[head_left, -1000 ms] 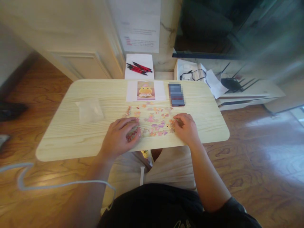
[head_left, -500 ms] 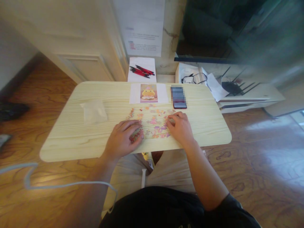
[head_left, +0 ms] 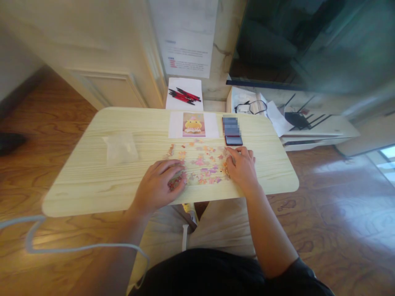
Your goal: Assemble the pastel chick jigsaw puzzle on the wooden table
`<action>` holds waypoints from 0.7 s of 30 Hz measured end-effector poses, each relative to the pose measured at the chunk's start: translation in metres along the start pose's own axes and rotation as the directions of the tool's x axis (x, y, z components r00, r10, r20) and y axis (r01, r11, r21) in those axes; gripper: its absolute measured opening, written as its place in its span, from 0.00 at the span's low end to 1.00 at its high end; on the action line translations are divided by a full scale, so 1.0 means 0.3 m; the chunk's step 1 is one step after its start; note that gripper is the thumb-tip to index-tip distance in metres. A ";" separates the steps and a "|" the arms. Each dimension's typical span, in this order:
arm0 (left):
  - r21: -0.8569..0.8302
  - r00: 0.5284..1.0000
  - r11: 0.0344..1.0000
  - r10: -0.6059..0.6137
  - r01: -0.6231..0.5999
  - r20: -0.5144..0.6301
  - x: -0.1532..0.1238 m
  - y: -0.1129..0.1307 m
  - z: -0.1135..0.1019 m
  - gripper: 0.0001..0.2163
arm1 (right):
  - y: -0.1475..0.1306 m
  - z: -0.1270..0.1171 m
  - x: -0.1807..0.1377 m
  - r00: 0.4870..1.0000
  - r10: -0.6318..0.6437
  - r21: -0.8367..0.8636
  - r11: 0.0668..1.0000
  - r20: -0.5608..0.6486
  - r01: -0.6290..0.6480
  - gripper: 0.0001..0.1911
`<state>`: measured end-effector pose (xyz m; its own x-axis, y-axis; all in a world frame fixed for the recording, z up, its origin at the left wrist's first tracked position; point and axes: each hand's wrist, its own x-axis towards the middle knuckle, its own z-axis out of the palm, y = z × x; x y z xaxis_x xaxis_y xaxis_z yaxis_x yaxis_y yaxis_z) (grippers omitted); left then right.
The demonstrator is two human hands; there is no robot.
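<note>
Dozens of small puzzle pieces [head_left: 200, 162] lay scattered over the middle of the table [head_left: 268, 161], between my two hands, and from my distant seat I judged them easy to upset. My left hand [head_left: 161, 181] arched over a few reddish pieces [head_left: 175, 183], its thumb spread away from the curved fingers; a careless sweep could have scattered these or pushed some over the near edge, close by my wrists. My right hand [head_left: 241, 165] had its thumb and fingers bent at the right side of the spread, but I could not tell whether they pinched anything; if so, a loose grip might have dropped it among look-alikes. Just beyond those fingers lay a phone [head_left: 232, 132], which a stray knuckle might have nudged. A printed sheet [head_left: 194, 126] lay past the pieces, a translucent bag [head_left: 121, 149] well off to the left, and pens [head_left: 184, 96] beyond the far edge. A pale cable [head_left: 92, 246] crossed before my left forearm and could have snagged it.
</note>
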<state>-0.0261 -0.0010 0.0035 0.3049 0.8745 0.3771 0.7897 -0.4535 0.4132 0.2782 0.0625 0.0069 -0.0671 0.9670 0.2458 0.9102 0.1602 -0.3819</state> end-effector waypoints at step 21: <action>-0.487 0.952 0.868 -0.221 0.094 -0.210 -0.021 -0.056 -0.017 0.22 | 0.085 0.012 -0.043 0.984 -0.046 0.381 0.918 -0.171 0.109 0.16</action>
<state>-0.0441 0.0002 -0.0018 0.0039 0.8968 0.4423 0.4545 -0.3956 0.7981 0.3008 0.0549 -0.0092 -0.0380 0.9106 0.4116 0.6729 0.3279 -0.6631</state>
